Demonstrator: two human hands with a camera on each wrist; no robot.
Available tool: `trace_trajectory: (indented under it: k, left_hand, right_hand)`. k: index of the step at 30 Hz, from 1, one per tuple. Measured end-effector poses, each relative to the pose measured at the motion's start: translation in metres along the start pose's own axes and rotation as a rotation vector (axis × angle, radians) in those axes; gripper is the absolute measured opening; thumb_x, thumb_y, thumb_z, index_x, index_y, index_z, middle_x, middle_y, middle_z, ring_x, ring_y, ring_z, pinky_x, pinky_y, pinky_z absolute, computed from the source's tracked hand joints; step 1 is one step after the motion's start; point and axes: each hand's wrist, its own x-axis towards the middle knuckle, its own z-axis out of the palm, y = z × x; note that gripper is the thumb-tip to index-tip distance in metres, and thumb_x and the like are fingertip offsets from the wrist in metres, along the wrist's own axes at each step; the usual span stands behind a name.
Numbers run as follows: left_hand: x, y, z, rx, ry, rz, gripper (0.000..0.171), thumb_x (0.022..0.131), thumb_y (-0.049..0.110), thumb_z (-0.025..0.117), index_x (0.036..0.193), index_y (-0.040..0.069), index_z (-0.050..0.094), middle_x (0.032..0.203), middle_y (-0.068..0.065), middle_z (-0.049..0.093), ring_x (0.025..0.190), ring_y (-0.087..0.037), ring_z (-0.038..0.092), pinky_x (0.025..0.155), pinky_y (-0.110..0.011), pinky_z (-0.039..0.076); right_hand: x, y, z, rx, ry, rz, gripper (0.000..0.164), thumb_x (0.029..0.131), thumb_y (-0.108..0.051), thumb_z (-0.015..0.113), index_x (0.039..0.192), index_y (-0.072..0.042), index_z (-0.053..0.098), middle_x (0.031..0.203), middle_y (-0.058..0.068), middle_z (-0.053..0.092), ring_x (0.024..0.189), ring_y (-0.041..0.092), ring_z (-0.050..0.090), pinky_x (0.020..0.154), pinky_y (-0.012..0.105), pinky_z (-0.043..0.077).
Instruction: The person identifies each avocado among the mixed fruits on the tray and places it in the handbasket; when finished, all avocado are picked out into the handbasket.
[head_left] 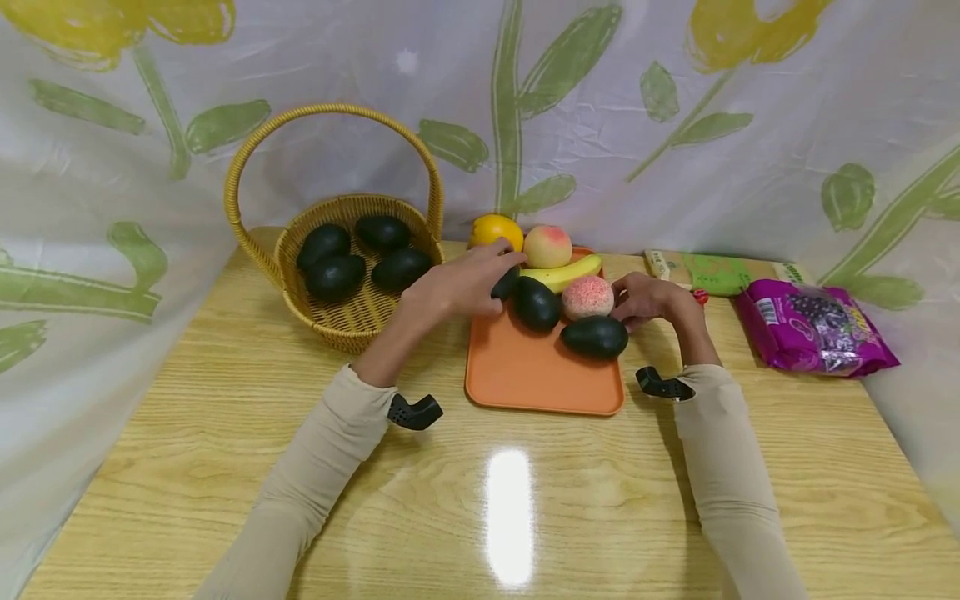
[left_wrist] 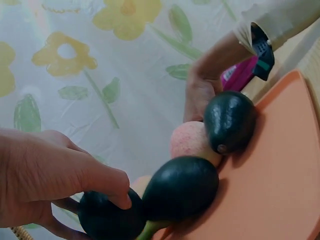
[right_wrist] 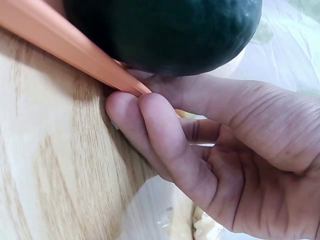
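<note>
My left hand grips a dark green avocado over the left side of the orange tray, with the thumb across its top. At the tray's right edge, my right hand pinches the rim, its fingertips against the underside and the thumb above. Two more avocados lie on the tray, one in the middle and one near the right hand. Between them and the banana sits a speckled pink peach. Another peach and a yellow fruit are at the back.
A woven basket with a tall arched handle stands left of the tray, holding several avocados. To the right lie a purple packet and a green and tan packet. A flowered curtain hangs behind the wooden table.
</note>
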Motion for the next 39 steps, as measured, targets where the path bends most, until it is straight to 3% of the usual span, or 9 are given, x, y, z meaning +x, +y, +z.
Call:
trace_trajectory:
  k: [11,19,27,39]
  left_hand:
    - [-0.014,0.009,-0.020,-0.048,0.231,0.022,0.062,0.088,0.011,0.069,0.149,0.007,0.055,0.160,-0.019,0.037,0.147,-0.040,0.038,0.118,-0.049,0.044]
    - [-0.025,0.008,-0.031,-0.075,0.322,0.045,0.051,0.085,0.013,0.071,0.135,0.007,0.057,0.162,-0.026,0.032,0.149,-0.044,0.030,0.115,-0.053,0.046]
    - [-0.033,0.002,-0.038,-0.055,0.357,0.056,0.061,0.083,0.015,0.072,0.140,0.006,0.054,0.156,-0.024,0.038,0.141,-0.043,0.033,0.109,-0.051,0.049]
    - [-0.051,-0.002,-0.054,-0.057,0.306,0.089,0.064,0.082,0.015,0.079,0.141,0.008,0.055,0.150,-0.019,0.043,0.133,-0.038,0.038,0.102,-0.049,0.052]
  right_hand:
    - [-0.004,-0.005,-0.001,-0.033,0.018,-0.004,0.043,0.092,-0.011,0.070,0.127,0.010,0.059,0.112,0.016,0.064,0.077,0.009,0.062,0.068,0.023,0.058]
    - [-0.005,-0.004,0.002,-0.015,0.021,-0.006,0.043,0.091,-0.011,0.071,0.127,0.009,0.060,0.111,0.015,0.064,0.077,0.009,0.061,0.067,0.022,0.057]
    - [-0.004,-0.005,0.002,0.000,0.005,-0.013,0.045,0.091,-0.010,0.070,0.129,0.011,0.058,0.113,0.018,0.065,0.077,0.009,0.063,0.068,0.023,0.059]
    - [-0.002,-0.003,0.002,-0.017,0.011,0.002,0.045,0.092,-0.008,0.067,0.130,0.014,0.056,0.111,0.017,0.062,0.079,0.010,0.060,0.070,0.023,0.058]
